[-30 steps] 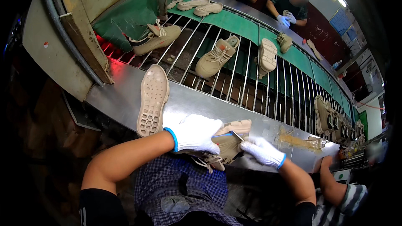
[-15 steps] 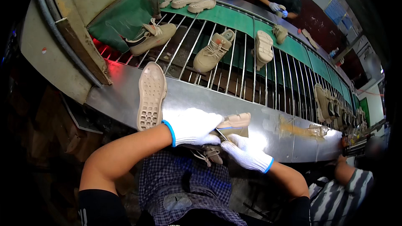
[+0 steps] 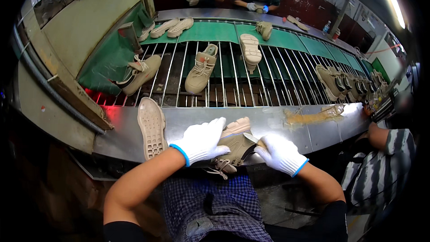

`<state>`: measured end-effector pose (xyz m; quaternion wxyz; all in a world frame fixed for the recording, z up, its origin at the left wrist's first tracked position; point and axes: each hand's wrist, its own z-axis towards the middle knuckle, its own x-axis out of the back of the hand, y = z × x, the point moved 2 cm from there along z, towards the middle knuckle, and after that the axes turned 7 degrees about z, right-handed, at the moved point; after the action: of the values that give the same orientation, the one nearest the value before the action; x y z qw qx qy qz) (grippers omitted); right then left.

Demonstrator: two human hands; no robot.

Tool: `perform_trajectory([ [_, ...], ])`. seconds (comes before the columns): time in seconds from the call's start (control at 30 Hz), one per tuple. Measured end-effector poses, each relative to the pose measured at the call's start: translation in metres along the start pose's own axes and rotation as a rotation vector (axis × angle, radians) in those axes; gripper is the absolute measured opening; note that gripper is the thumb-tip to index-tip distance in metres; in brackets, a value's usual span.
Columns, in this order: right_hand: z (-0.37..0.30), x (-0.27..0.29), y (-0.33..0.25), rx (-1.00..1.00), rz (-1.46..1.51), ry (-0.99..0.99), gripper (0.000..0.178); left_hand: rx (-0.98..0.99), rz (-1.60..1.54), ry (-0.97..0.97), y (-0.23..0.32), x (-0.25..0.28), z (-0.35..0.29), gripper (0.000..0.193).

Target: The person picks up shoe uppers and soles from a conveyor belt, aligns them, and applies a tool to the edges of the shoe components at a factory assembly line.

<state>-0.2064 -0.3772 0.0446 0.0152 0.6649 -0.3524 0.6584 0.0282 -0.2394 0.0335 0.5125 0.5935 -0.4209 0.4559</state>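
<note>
One loose sole is lying on the metal ledge beside our gloved left hand, which is gripping and partly covering a laced shoe at the ledge's front edge. We are clasping a knife-like tool in our right hand, near the sole seam. Beyond, a rod rack is bearing other beige shoes.

Since a moment ago, the right hand has drawn away from the left hand, taking the tool along. More of the shoe shows between both hands.
</note>
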Motion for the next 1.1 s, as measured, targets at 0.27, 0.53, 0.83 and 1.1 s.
perform_trajectory([
  [0.27, 0.024, -0.05, -0.006, -0.153, 0.471, -0.027, 0.048, 0.064, -0.089, -0.129, 0.024, -0.013, 0.052, 0.097],
  [0.53, 0.007, -0.042, 0.035, -0.153, 0.262, 0.19, 0.05, 0.093, -0.045, -0.157, 0.029, -0.005, 0.046, 0.093],
  [0.83, -0.001, -0.058, 0.023, -0.083, 0.71, 0.131, 0.06, 0.006, 0.004, -0.162, 0.029, 0.003, 0.04, 0.083],
  [1.1, 0.073, -0.055, 0.061, -0.249, 1.179, -0.267, 0.055, -0.122, -0.034, -0.205, 0.025, -0.003, 0.042, 0.096],
])
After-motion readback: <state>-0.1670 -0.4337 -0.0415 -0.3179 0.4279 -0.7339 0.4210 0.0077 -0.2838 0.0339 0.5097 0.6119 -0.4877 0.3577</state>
